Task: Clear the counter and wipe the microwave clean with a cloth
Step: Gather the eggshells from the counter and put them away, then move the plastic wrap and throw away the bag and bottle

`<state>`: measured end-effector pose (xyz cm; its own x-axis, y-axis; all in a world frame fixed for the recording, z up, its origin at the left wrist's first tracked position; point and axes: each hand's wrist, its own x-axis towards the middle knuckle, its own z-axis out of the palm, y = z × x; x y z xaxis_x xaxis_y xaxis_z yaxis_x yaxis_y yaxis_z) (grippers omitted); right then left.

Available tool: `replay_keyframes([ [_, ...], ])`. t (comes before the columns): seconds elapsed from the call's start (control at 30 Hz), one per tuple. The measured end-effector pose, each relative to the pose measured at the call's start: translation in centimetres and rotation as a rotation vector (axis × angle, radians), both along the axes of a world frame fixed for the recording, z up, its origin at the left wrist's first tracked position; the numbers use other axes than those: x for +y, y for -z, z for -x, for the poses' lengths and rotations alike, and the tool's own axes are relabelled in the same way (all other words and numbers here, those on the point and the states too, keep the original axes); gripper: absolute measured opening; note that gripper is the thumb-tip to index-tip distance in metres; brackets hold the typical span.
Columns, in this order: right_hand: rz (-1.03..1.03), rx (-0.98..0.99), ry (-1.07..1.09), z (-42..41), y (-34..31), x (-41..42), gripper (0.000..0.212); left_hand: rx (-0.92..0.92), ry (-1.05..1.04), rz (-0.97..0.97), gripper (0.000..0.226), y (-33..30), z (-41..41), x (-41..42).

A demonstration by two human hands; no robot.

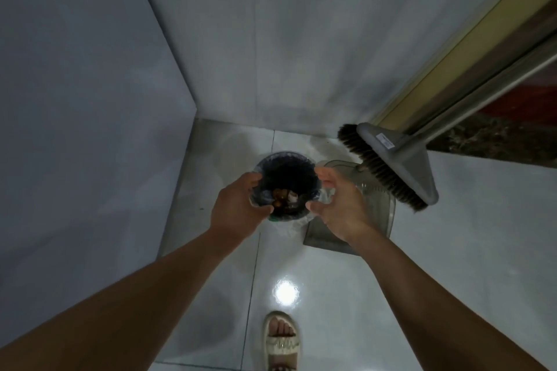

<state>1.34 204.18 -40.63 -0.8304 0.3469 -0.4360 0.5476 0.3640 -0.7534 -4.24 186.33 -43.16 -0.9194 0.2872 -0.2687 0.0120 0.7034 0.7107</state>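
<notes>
I am looking down into a corner where a round dark trash bin (286,169) with a pale bag liner stands on the floor. Both hands hold a clear plastic container (326,195) just over its opening. My left hand (238,205) grips the container's left edge. Curled round the right side is my right hand (340,208), thumb near, fingers far. Brown and white food scraps (281,196) show between the hands; whether they lie in the container or in the bin I cannot tell. No counter, microwave or cloth is in view.
A grey broom (398,166) with dark bristles leans at the right, over a grey dustpan (373,214) beside the bin. Pale walls close the corner on the left and behind. A door frame (470,39) runs up the right. My sandalled foot (281,337) stands on glossy tiles.
</notes>
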Motion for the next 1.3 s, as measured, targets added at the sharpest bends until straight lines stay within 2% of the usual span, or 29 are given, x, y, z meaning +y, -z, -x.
replay_keyframes([
  [0.23,-0.064,0.053,-0.037,-2.5,-11.0,-3.8,0.061,0.047,0.003,-0.114,0.049,-11.4,-1.5,-2.3],
  [0.47,-0.113,0.127,-0.016,-7.3,-23.6,-8.3,0.072,0.121,0.01,-0.184,0.049,-24.2,-4.5,-6.9],
  [0.7,-0.18,0.168,-0.061,-11.1,-33.5,-12.5,0.071,0.124,-0.049,-0.282,0.048,-34.6,-8.1,-10.9],
  [1.07,-0.21,0.258,-0.236,-16.3,-42.3,-17.7,0.071,0.177,-0.191,-0.326,0.049,-43.0,-16.1,-19.0],
  [1.3,-0.171,0.346,-0.399,-21.1,-45.7,-23.8,0.067,0.239,-0.359,-0.268,0.05,-46.4,-24.4,-26.5],
])
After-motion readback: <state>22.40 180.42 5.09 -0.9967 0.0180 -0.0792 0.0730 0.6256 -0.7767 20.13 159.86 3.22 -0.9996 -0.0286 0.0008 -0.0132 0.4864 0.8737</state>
